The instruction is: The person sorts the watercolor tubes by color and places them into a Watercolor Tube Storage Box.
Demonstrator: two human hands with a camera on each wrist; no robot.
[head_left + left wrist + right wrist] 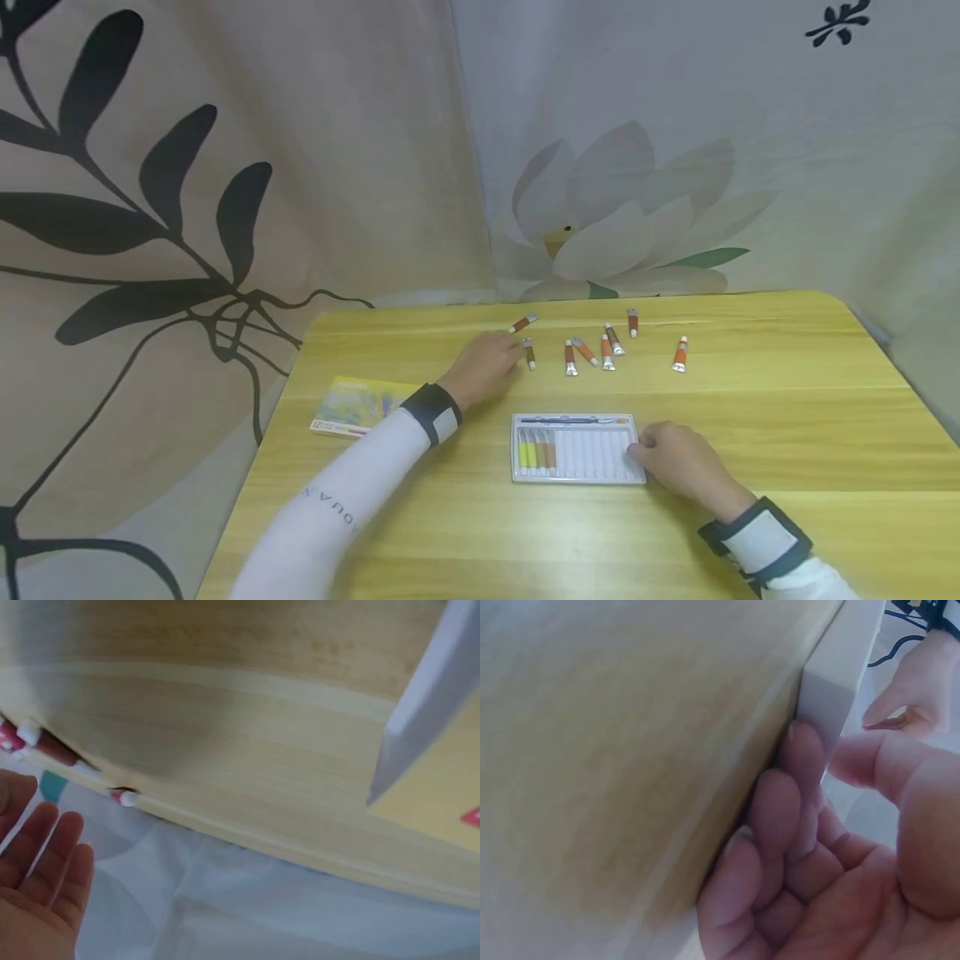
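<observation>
My left hand (483, 367) hovers over the far part of the table, its fingertips beside a dark brown paint tube (530, 354). Just beyond them lies a red-brown tube (522, 323). In the left wrist view the fingers of that hand are loosely bent, with nothing visible in them. My right hand (682, 462) pinches the right end of a white paint tray (592, 454), thumb on top and index finger against its side (829, 694). Yellow and ochre tubes (536, 455) fill the tray's left slots; a thin paintbrush (573, 421) lies along its far edge.
Several red, orange and brown tubes (607, 352) are scattered along the table's far side, one orange tube (679, 354) apart at right. A yellow paint box (356, 398) lies at left, partly behind my left forearm. Patterned curtains hang behind the wooden table (787, 400).
</observation>
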